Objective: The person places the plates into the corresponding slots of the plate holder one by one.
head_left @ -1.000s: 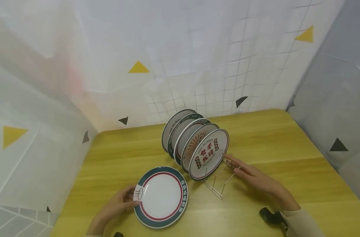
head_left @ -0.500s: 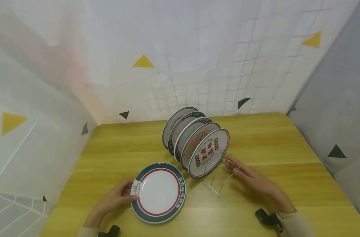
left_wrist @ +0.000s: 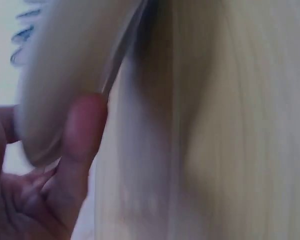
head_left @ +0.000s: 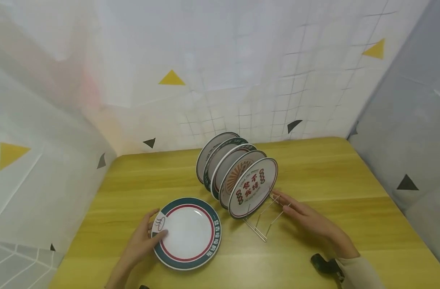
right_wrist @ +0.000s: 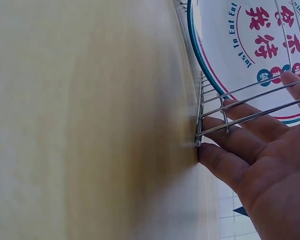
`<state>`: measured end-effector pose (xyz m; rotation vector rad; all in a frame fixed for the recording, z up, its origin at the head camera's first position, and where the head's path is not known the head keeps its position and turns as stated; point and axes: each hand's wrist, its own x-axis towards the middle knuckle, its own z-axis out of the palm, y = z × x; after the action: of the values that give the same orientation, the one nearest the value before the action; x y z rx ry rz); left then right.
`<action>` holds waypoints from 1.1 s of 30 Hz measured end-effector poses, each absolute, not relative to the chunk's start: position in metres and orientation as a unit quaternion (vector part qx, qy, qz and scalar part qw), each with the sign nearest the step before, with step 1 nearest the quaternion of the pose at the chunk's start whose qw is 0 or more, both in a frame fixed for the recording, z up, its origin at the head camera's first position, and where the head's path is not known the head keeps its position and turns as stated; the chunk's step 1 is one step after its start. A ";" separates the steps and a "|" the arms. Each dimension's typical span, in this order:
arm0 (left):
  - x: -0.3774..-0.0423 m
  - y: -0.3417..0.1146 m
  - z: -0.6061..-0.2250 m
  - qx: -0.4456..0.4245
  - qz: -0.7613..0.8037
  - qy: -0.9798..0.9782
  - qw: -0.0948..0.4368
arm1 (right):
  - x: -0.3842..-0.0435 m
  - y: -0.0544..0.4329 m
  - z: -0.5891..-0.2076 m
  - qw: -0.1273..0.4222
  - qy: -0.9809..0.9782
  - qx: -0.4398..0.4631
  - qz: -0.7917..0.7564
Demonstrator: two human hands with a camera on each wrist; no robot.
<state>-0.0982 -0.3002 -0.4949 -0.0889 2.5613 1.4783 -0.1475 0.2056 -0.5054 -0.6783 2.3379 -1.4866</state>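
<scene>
My left hand [head_left: 142,239] pinches the left rim of a white plate [head_left: 187,233] with a green border and red ring, thumb on top and fingers below. In the left wrist view, that plate [left_wrist: 65,60] appears nearly edge-on, blurred, above the table. My right hand [head_left: 308,216] holds the right side of a wire plate rack [head_left: 257,228]. In the right wrist view, the thumb touches an upper wire and the other fingers [right_wrist: 225,160] reach around the rack's lower wires. Several plates stand tilted in the rack, the nearest plate [head_left: 254,188] bearing red characters.
The yellow wooden table [head_left: 144,176] runs back to a white sheet wall [head_left: 220,80] with yellow and black triangles. At the rack's near end, a few wire uprights hold no plate. A black wrist mount [head_left: 324,265] sits by the right sleeve [head_left: 361,273].
My left hand and its plate have shifted left, away from the rack, and the thumb reaches farther over the rim. The right hand stays at the rack. The head view has shifted slightly.
</scene>
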 end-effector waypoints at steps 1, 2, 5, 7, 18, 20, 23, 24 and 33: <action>-0.099 -0.296 -0.493 -0.032 0.489 0.868 0.077 | -0.148 0.206 -0.506 0.142 0.811 -0.238 -0.515; -0.100 -0.293 -0.489 -0.028 0.484 0.872 0.064 | -0.148 0.207 -0.506 0.141 0.810 -0.241 -0.515; -0.098 -0.287 -0.469 -0.007 0.489 0.872 0.023 | -0.149 0.206 -0.509 0.140 0.805 -0.255 -0.517; -0.097 -0.287 -0.450 0.013 0.499 0.867 -0.015 | -0.150 0.205 -0.511 0.142 0.800 -0.263 -0.520; -0.098 -0.280 -0.374 0.036 0.482 0.841 -0.244 | -0.150 0.203 -0.510 0.142 0.806 -0.247 -0.519; -0.099 -0.271 -0.364 0.046 0.497 0.826 -0.262 | -0.149 0.205 -0.510 0.144 0.807 -0.243 -0.518; -0.104 -0.250 -0.349 0.083 0.512 0.801 -0.299 | -0.149 0.207 -0.509 0.145 0.809 -0.237 -0.518; -0.107 -0.240 -0.345 0.106 0.514 0.790 -0.317 | -0.149 0.208 -0.509 0.145 0.810 -0.236 -0.518; -0.143 -0.120 -0.350 0.397 0.389 0.716 -0.423 | -0.148 0.210 -0.506 0.137 0.826 -0.221 -0.499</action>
<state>-0.1430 -0.1200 -0.3503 1.7592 3.1707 1.7229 -0.1476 0.2101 -0.5064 -0.6395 2.3919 -1.4455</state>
